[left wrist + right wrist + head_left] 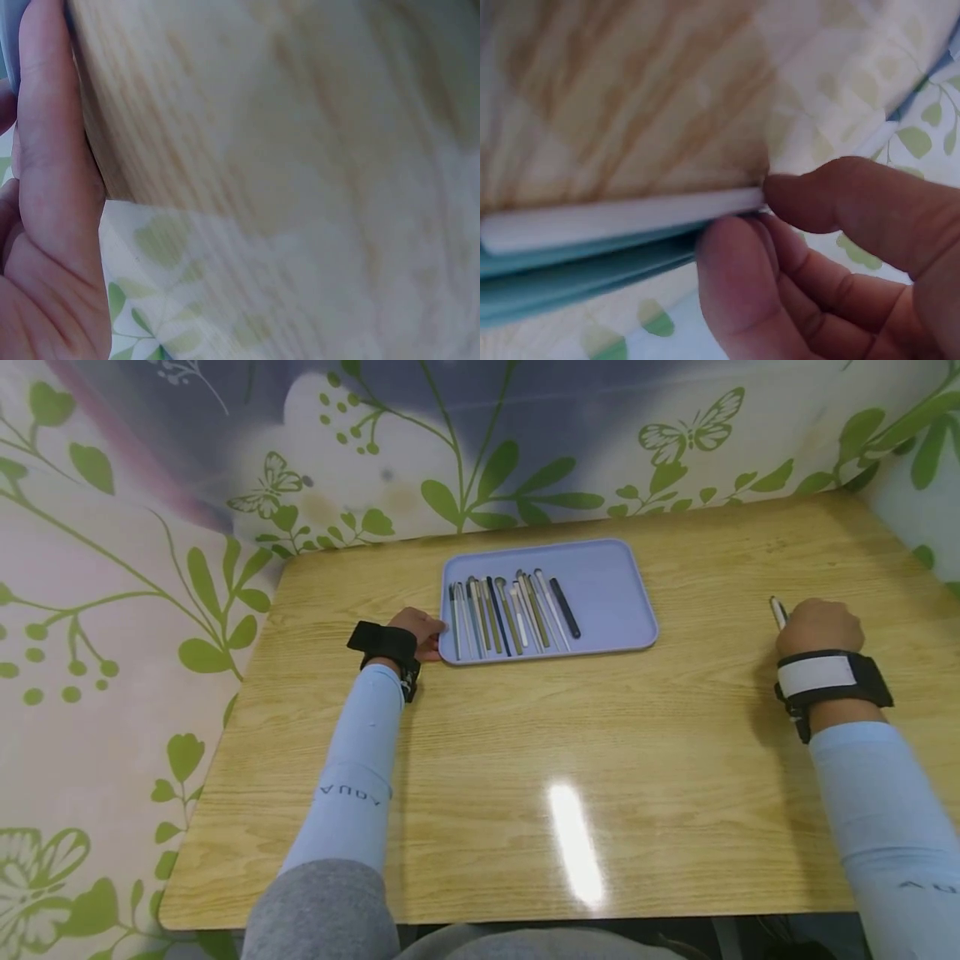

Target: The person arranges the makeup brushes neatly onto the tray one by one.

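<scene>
Looking down through the head view, I see my right hand (819, 627) at the right side of the wooden table (525, 760), well apart from the lavender tray (607, 593), with the tip of a white pen (777, 612) sticking up beyond the knuckles. My fingers are curled round it, though their undersides are hidden from here. My left hand (422, 632) rests on the table, touching the tray's left edge; I cannot tell from this view how its fingers lie. A row of pens (510, 614) fills the left half of the tray, side by side, the right half being bare. I judge the main risk to be a loose pinch: the pen could slip and roll across the smooth top. A careless set-down could also knock the ordered row askew, and the tray could slide if my left hand lets it go.

Left wrist view: the picture is blurred. My left hand (52, 225) shows as a straight finger and part of the palm lying along the table edge (225, 135), holding nothing. A sliver of the tray (7, 37) shows at the top left corner.

Right wrist view: thumb and fingers (735, 277) are clamped on the white pen (622, 217), which lies roughly level across the frame. Two teal bands beneath it I cannot identify. The grip sits at one end of the barrel, so I judge that the far end could swing or droop.
</scene>
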`<state>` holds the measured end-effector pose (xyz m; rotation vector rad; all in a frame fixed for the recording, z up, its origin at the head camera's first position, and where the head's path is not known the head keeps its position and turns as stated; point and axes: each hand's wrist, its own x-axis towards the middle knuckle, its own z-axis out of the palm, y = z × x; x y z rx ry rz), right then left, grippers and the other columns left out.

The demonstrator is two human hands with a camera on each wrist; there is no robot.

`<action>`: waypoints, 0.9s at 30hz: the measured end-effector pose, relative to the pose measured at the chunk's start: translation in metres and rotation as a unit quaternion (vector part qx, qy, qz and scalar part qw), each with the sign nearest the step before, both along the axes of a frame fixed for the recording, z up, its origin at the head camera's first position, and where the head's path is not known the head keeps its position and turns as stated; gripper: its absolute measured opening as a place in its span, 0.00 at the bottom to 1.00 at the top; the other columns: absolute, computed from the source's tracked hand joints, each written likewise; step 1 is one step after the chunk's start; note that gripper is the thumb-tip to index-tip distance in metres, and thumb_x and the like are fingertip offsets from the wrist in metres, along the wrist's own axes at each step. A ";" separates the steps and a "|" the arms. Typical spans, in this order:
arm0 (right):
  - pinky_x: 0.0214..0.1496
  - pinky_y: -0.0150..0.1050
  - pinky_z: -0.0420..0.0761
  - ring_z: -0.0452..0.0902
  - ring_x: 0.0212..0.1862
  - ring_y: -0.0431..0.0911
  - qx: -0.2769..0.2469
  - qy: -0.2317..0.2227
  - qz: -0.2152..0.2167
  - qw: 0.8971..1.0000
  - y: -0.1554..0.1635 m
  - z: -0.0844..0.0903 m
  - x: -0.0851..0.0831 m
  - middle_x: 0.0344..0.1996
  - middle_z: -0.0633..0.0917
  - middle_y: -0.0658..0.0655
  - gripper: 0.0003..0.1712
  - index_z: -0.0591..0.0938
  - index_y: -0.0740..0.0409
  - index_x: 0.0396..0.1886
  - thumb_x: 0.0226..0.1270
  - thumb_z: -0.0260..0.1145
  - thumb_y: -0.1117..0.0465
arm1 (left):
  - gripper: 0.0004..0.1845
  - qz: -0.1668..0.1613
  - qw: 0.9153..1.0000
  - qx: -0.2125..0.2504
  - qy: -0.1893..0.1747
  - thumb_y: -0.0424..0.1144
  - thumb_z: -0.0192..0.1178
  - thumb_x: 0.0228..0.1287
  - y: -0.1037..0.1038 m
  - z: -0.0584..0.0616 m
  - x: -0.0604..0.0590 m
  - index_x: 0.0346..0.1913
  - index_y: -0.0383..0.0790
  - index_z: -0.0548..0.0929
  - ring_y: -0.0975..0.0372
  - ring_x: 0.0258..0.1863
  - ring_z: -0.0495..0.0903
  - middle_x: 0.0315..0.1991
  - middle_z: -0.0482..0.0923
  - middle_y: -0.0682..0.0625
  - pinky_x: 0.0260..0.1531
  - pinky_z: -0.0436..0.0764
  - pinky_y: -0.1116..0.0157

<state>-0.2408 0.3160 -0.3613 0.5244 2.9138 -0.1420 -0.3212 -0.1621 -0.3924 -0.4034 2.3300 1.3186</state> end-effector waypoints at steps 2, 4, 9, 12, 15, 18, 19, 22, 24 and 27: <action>0.17 0.42 0.71 0.73 0.26 0.59 0.019 0.004 0.011 1.000 -0.004 -0.002 -0.002 0.24 0.75 0.72 0.15 0.73 0.77 0.27 0.55 0.48 0.65 | 0.09 0.000 1.000 -0.003 0.000 0.41 0.54 0.55 -0.001 -0.001 -0.001 0.33 0.38 0.74 0.65 0.13 0.73 0.17 0.71 0.52 0.20 0.80 0.67; 0.17 0.42 0.70 0.73 0.26 0.59 0.037 0.018 0.024 0.999 -0.010 -0.004 -0.004 0.25 0.76 0.73 0.16 0.74 0.77 0.28 0.54 0.48 0.65 | 0.09 0.003 1.000 -0.004 0.001 0.41 0.54 0.55 -0.002 -0.002 -0.001 0.32 0.38 0.74 0.65 0.13 0.73 0.16 0.71 0.51 0.19 0.80 0.66; 0.15 0.41 0.69 0.73 0.25 0.58 0.058 0.045 0.030 0.997 -0.020 -0.007 -0.007 0.24 0.76 0.74 0.16 0.74 0.78 0.27 0.53 0.48 0.65 | 0.08 0.006 1.000 0.004 0.001 0.41 0.54 0.55 -0.005 -0.004 -0.001 0.31 0.38 0.74 0.65 0.13 0.73 0.16 0.71 0.52 0.20 0.80 0.66; 0.16 0.41 0.70 0.73 0.26 0.59 0.058 0.041 0.022 0.997 -0.022 -0.006 -0.009 0.25 0.76 0.74 0.17 0.74 0.78 0.28 0.53 0.47 0.65 | 0.08 0.007 1.000 0.002 0.001 0.41 0.54 0.55 -0.006 -0.005 -0.001 0.31 0.39 0.74 0.65 0.13 0.73 0.16 0.71 0.52 0.19 0.80 0.67; 0.16 0.41 0.70 0.73 0.25 0.58 0.058 0.032 0.029 0.997 -0.022 -0.004 -0.013 0.25 0.76 0.73 0.17 0.74 0.78 0.28 0.53 0.46 0.65 | 0.09 -0.002 1.000 -0.007 0.010 0.42 0.54 0.55 -0.006 -0.006 -0.001 0.30 0.39 0.74 0.65 0.13 0.73 0.16 0.71 0.52 0.19 0.80 0.67; 0.15 0.40 0.69 0.72 0.23 0.56 0.043 0.039 0.048 0.997 -0.029 0.005 -0.020 0.22 0.75 0.70 0.15 0.74 0.76 0.25 0.52 0.50 0.64 | 0.09 -0.005 1.000 -0.007 0.015 0.42 0.54 0.55 -0.006 -0.005 0.000 0.29 0.38 0.74 0.65 0.13 0.73 0.15 0.71 0.52 0.19 0.80 0.66; 0.14 0.40 0.69 0.71 0.22 0.56 0.032 0.047 0.059 0.997 -0.034 0.011 -0.023 0.20 0.75 0.69 0.15 0.74 0.74 0.24 0.51 0.52 0.63 | 0.09 -0.006 1.000 -0.008 0.017 0.41 0.54 0.55 -0.006 -0.004 0.000 0.29 0.38 0.73 0.65 0.12 0.73 0.14 0.71 0.52 0.19 0.80 0.66; 0.13 0.41 0.69 0.71 0.20 0.55 -0.016 0.077 0.094 0.992 -0.062 0.032 -0.034 0.14 0.74 0.64 0.15 0.74 0.70 0.17 0.46 0.59 0.59 | 0.08 0.003 1.000 0.001 0.016 0.41 0.54 0.55 -0.004 -0.001 0.002 0.28 0.38 0.73 0.65 0.12 0.73 0.14 0.71 0.52 0.19 0.80 0.66; 0.15 0.43 0.71 0.70 0.20 0.54 -0.051 0.092 0.118 0.987 -0.088 0.046 -0.042 0.12 0.73 0.61 0.16 0.73 0.67 0.14 0.43 0.63 0.57 | 0.08 0.010 1.000 0.004 0.014 0.40 0.54 0.55 -0.001 0.001 0.005 0.28 0.38 0.73 0.65 0.12 0.73 0.14 0.71 0.51 0.20 0.80 0.65; 0.20 0.45 0.73 0.70 0.23 0.54 -0.075 0.094 0.150 0.981 -0.130 0.058 -0.055 0.15 0.73 0.60 0.17 0.73 0.67 0.14 0.42 0.65 0.57 | 0.07 0.014 1.000 0.007 0.012 0.39 0.54 0.55 0.003 0.004 0.006 0.29 0.38 0.73 0.64 0.12 0.72 0.14 0.70 0.51 0.19 0.80 0.65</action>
